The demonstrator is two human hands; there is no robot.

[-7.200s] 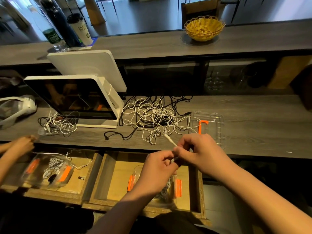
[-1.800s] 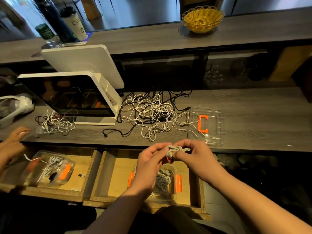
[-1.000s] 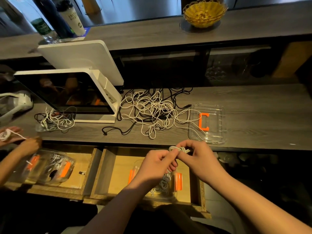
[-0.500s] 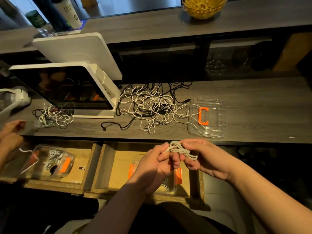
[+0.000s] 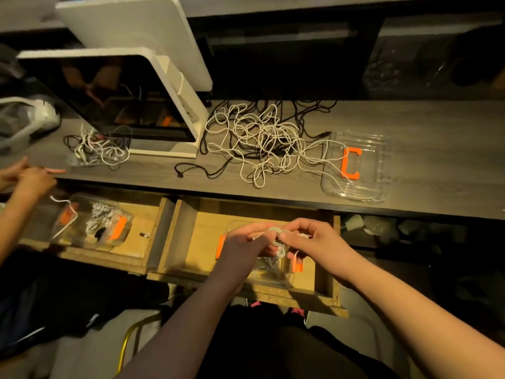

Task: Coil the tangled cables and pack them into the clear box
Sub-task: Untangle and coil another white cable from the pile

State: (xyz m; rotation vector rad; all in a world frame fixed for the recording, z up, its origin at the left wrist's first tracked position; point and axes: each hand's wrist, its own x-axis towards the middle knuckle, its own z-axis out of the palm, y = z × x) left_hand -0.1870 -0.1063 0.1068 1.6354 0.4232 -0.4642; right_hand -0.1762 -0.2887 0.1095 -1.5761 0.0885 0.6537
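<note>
I am seeing both hands meeting over the open drawer (image 5: 191, 242) at about 6 o'clock in the head view. The left hand (image 5: 240, 248) is curling its fingers round a small bundle of white cable (image 5: 276, 233), and the right hand (image 5: 311, 239) is pinching the same bundle from the 3 o'clock side, thumb and forefinger closed on it. The bundle is sitting between the two hands, directly above the clear box (image 5: 273, 272), which is resting inside the drawer with orange clips on its sides and more coiled white cable lying in it.

Up at 12 o'clock from the hands, a tangle of white and black cables (image 5: 259, 140) is sprawling on the grey surface (image 5: 437, 149). At 2 o'clock, a clear lid (image 5: 379, 160) with an orange clip is lying flat on the surface, with a white strand trailing over it. At 10 o'clock, a white screen terminal (image 5: 175, 105) is standing beside a smaller cable heap (image 5: 98, 149).

At 9 o'clock, another person's hands (image 5: 27, 176) are working near a second clear box (image 5: 93, 222) in a neighbouring drawer.
</note>
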